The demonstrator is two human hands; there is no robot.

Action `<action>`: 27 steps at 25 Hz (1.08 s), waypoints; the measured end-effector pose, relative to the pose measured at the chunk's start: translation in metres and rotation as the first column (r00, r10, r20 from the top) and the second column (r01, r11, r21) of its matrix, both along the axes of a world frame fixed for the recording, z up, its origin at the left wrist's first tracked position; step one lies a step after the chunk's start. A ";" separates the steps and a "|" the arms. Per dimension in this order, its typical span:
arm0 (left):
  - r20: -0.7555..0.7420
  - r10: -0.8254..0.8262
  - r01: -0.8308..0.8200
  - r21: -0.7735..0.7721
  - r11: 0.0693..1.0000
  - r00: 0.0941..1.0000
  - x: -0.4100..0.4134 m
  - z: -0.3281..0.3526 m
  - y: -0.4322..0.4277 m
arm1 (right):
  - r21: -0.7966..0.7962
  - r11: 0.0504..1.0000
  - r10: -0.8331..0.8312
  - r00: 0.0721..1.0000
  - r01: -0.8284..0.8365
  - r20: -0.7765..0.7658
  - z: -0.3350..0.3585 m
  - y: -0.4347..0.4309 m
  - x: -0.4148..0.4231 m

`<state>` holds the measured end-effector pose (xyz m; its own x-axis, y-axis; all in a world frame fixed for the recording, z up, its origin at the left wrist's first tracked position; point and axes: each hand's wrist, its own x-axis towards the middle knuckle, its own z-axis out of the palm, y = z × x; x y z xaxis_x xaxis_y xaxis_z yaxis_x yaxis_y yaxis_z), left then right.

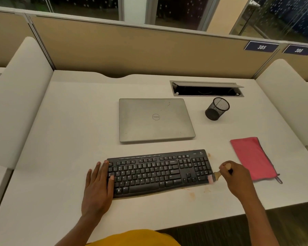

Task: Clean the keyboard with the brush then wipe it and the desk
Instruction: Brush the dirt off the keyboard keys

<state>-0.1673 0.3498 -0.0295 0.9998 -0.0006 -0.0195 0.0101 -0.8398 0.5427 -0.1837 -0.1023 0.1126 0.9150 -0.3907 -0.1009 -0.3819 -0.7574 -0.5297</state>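
Left hand (98, 183) lies flat and loose on the black keyboard's (160, 172) left end. Keyboard runs left-right, just below the closed laptop (156, 119). Right hand (237, 176) grips a small brush (214, 176), bristles pointing left at the keyboard's right edge; pink cloth (252, 157) sits further right.

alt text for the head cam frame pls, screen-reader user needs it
A person's right hand holds a small brush at the right end of a black keyboard while the left hand steadies its left end. Behind on the white desk lie a closed laptop, mesh cup and pink cloth.
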 end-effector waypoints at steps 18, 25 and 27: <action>0.007 -0.022 0.022 -0.006 1.000 1.000 0.000 -0.004 0.003 | 0.088 0.919 0.382 0.817 -0.383 -0.432 0.043 0.046 0.002; 0.001 -0.028 0.028 -0.008 1.000 1.000 -0.001 -0.006 0.005 | 0.032 0.936 0.340 0.878 -0.350 -0.336 0.035 0.061 -0.002; 0.008 -0.026 0.026 -0.009 1.000 1.000 -0.001 -0.006 0.004 | 0.012 0.935 0.336 0.870 -0.356 -0.361 0.028 0.056 -0.009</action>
<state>-0.1685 0.3538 -0.0353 0.9996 -0.0268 -0.0120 -0.0158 -0.8346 0.5506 -0.1923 -0.0464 0.1405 0.9007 -0.0699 -0.4287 -0.2436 -0.8984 -0.3655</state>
